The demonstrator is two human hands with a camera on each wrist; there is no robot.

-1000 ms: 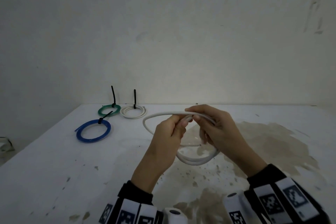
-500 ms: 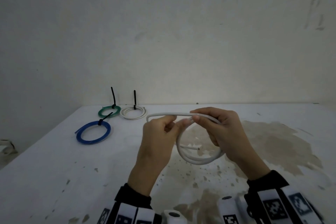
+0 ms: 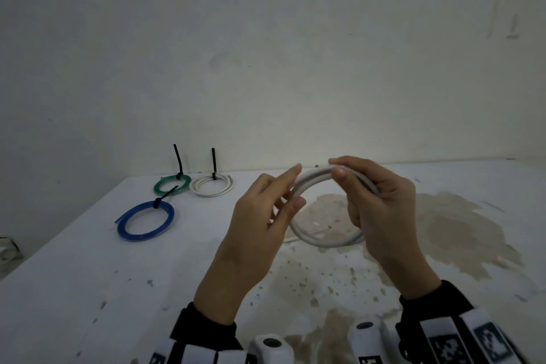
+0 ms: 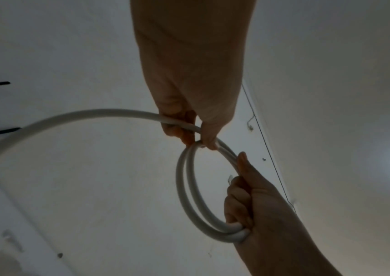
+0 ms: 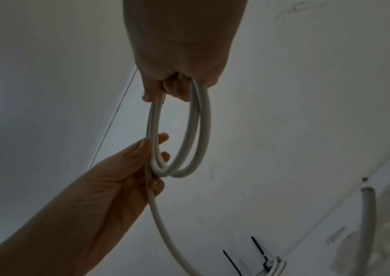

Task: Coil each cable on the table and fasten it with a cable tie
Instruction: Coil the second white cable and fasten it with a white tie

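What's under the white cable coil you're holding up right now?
Under the round white cable coil, held by the left hand and right hand, lies the white table with a brown stain. The hands hide part of the table.

Both hands hold the white cable (image 3: 325,241) above the middle of the tabletop (image 3: 88,275). On the far left lie three tied coils: blue (image 3: 145,221), green (image 3: 172,184), white (image 3: 211,185), with black tie tails standing up. The wall (image 3: 266,53) rises close behind them. The near left and the right side lie open.
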